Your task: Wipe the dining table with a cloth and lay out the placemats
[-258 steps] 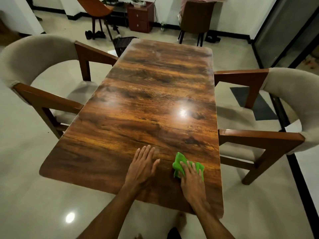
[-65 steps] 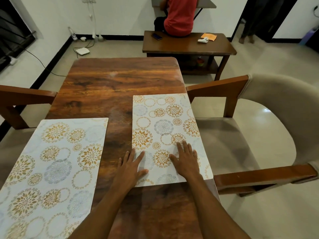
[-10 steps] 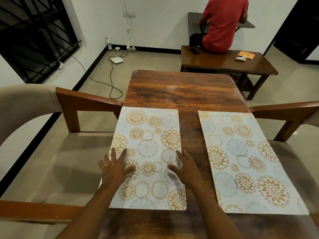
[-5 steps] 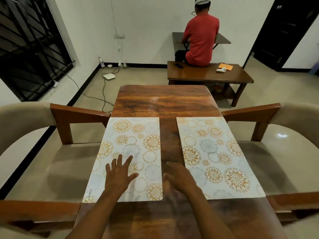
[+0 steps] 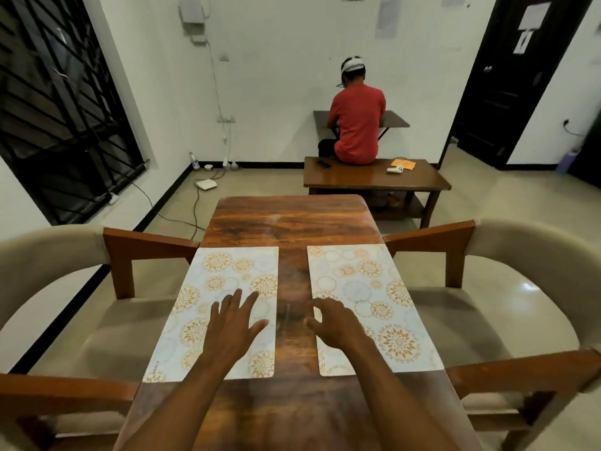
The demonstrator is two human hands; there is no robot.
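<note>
Two white placemats with gold and blue flower circles lie side by side on the brown wooden dining table [image 5: 292, 222]. Over the left placemat [image 5: 224, 288] my left hand [image 5: 232, 323] is spread flat, fingers apart, holding nothing. My right hand [image 5: 335, 323] hovers at the inner edge of the right placemat [image 5: 367, 288], fingers loosely curled and apart, holding nothing. A strip of bare wood separates the mats. No cloth is in view.
A padded armchair stands at each side: left chair [image 5: 65, 281], right chair [image 5: 520, 271]. Beyond the table's far end is a low wooden bench [image 5: 374, 182] where a person in a red shirt [image 5: 356, 122] sits facing away. Cables and a white box [image 5: 205, 184] lie on the floor.
My right hand has shifted from the left placemat across the bare strip to the right mat's edge. My left hand stays on the left mat. The view has tilted upward.
</note>
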